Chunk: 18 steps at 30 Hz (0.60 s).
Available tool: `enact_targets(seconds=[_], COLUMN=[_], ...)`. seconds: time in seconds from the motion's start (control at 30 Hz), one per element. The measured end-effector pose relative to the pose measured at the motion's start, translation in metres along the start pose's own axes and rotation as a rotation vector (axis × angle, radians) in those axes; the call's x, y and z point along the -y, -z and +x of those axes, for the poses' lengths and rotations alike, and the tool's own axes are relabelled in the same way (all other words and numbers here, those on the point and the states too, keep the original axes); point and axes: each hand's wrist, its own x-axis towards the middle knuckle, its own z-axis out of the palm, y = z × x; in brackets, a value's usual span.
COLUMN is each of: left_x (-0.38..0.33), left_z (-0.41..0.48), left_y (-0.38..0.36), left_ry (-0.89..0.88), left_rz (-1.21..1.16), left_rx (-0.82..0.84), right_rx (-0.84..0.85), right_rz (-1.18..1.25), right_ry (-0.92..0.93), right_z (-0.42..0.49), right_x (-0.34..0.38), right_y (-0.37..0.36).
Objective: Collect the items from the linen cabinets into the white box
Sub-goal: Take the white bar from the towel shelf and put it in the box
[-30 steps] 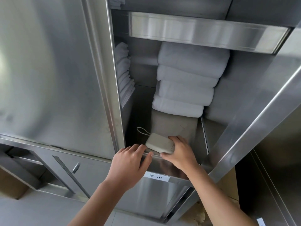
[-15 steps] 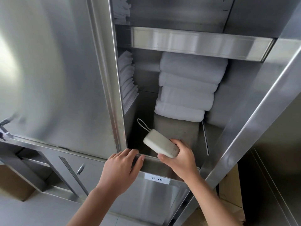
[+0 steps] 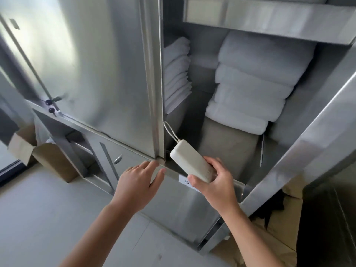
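Head view looks into an open steel linen cabinet point(image 3: 152, 83). The right hand point(image 3: 217, 187), just below the frame's centre toward 5 o'clock, holds a white slab-shaped device point(image 3: 190, 162). Its fingers point(image 3: 214, 161) are curled over the device's long right edge and the thumb presses the near end. The device is tilted, its far end pointing to 11 o'clock, and it sits in the air just above the cabinet's front lip, at the mouth of the lower compartment. A thin cord loop point(image 3: 170, 132) runs from that far end toward 11 o'clock, in front of the frame post.

The left hand point(image 3: 138, 187) lies at 9 o'clock of the right hand, palm down and holding nothing. Its fingers point(image 3: 147, 166) are straight and loosely spread, with the tips at the lip. Contact cannot be judged.

Deeper in the compartment, at 1 o'clock of the device, is a stack of rolled white towels point(image 3: 250, 89). A small white label point(image 3: 185, 181) on the lip is partly hidden by the right thumb. The cabinet door point(image 3: 312, 147) stands open at 3 o'clock. A cardboard box point(image 3: 52, 158) sits on the floor at 9 o'clock.
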Motion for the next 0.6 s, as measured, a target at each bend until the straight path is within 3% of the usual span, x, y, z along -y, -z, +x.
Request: enact_targets(seconds=[0.27,0.6], left_x=[0.012,0.064], left_z=[-0.129,-0.34], left_y=[0.049,0.155], left_ry=[0.39,0.887], left_rz=[0.193,0.439], left_rx=[-0.042,-0.215], right_rx=[0.399,0.844], right_rz=[0.151,0.199], right_ry=[0.194,0.541], right_z=[-0.034,-0.153], right_x=[0.037,0.15], right_y=[-0.057,-0.212])
